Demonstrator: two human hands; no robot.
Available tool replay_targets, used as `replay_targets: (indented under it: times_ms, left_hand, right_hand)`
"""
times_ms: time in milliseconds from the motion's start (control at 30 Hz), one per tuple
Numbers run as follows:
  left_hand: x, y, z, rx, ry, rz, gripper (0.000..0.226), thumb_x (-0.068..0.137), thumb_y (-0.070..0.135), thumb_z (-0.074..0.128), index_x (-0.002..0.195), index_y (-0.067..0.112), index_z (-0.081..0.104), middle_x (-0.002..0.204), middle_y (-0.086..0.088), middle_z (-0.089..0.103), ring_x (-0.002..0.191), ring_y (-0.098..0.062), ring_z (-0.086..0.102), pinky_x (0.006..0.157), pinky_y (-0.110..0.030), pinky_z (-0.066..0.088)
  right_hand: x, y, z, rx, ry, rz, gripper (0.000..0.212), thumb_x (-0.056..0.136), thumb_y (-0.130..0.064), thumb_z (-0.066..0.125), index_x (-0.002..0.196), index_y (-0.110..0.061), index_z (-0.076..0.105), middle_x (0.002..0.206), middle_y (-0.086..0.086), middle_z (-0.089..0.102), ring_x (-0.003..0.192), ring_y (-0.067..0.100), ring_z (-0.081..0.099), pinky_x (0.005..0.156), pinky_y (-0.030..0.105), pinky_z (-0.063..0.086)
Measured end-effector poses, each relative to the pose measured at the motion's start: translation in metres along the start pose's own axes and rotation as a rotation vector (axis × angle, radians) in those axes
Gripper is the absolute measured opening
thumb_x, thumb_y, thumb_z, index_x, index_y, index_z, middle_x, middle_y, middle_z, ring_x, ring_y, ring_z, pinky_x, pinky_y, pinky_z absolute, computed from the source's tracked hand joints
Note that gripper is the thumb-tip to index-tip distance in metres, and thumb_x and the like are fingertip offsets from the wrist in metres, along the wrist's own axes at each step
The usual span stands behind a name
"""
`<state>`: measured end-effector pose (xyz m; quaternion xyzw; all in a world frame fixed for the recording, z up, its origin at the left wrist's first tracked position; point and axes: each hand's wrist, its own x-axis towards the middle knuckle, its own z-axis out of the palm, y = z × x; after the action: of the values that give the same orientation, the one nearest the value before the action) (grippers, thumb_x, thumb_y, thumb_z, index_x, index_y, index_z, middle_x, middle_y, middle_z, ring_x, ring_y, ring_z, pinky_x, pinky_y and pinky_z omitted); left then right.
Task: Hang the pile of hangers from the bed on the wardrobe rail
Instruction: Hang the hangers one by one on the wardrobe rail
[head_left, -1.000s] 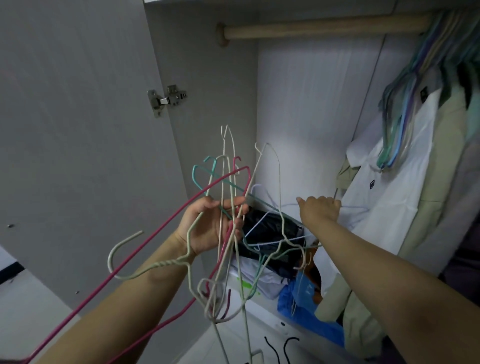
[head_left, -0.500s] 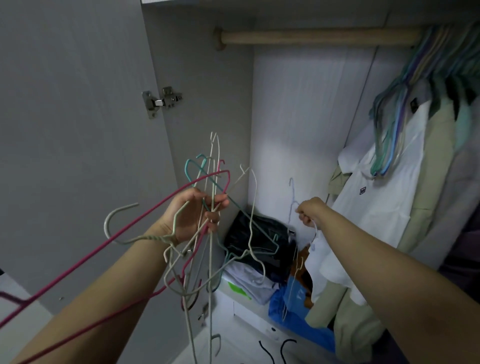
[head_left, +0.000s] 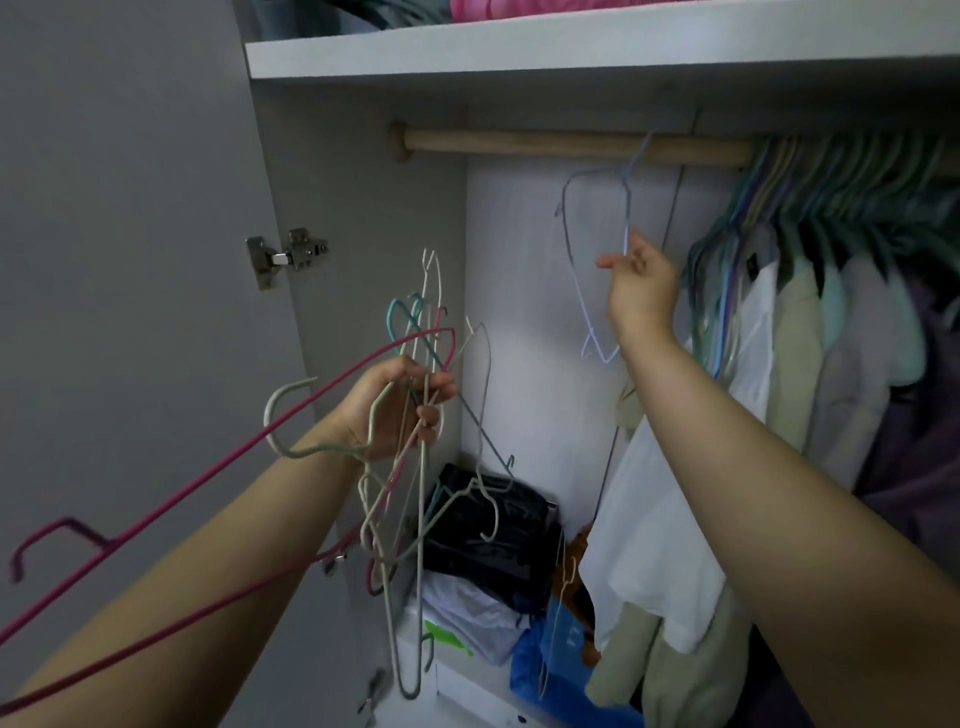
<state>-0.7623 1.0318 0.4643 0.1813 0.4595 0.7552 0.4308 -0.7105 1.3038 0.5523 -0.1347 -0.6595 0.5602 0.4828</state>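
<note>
Right hand (head_left: 641, 291) has gone up since a moment ago, lifting a lilac hanger (head_left: 592, 249) from waist height to the rail (head_left: 519, 143). Rail's bare from its left end to the hung clothes (head_left: 810, 291) at 3 o'clock. Hanger sits at the hand's 11 o'clock, pinched, arm stretched upward. Left hand (head_left: 395, 410) grips the tangled hangers (head_left: 415, 467) at 7 o'clock.

head cam, just the one | worn up high, looking forward and slightly up into the open wardrobe | close in — both forearms stretch in from the bottom corners | wooden rail (head_left: 571, 148) across the upper middle — shelf (head_left: 519, 47) along the top
</note>
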Motion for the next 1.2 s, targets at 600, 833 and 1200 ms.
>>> replay_targets:
  times_ms: [600,833,1200]
  left_hand:
    - [0.028,0.016,0.019,-0.026,-0.109,0.085,0.063,0.049,0.031,0.082,0.105,0.007,0.063,0.103,-0.005,0.066,0.053,-0.011,0.050,0.059,-0.026,0.042]
    - [0.023,0.014,0.014,-0.045,-0.140,0.078,0.062,0.054,0.029,0.080,0.109,0.006,0.062,0.109,-0.006,0.066,0.063,-0.013,0.057,0.062,-0.027,0.046]
    - [0.013,-0.007,0.016,-0.036,-0.225,0.011,0.049,0.057,0.029,0.079,0.099,0.005,0.070,0.107,-0.010,0.067,0.060,-0.015,0.051,0.062,-0.030,0.043]
  right_hand:
    - [0.018,0.013,-0.035,-0.025,0.201,0.162,0.051,0.093,0.000,0.035,0.143,-0.007,0.039,0.111,0.009,0.064,0.094,0.016,0.053,0.096,0.031,0.044]
    - [-0.038,0.039,-0.049,-0.541,0.180,-0.166,0.053,0.094,0.002,0.035,0.145,-0.012,0.035,0.153,0.015,0.029,0.137,0.029,0.035,0.111,0.038,0.032]
    - [-0.096,0.049,0.008,-0.380,-0.443,0.274,0.048,0.098,-0.038,0.043,0.138,-0.012,0.038,0.133,0.012,0.055,0.116,0.026,0.055,0.095,0.030,0.040]
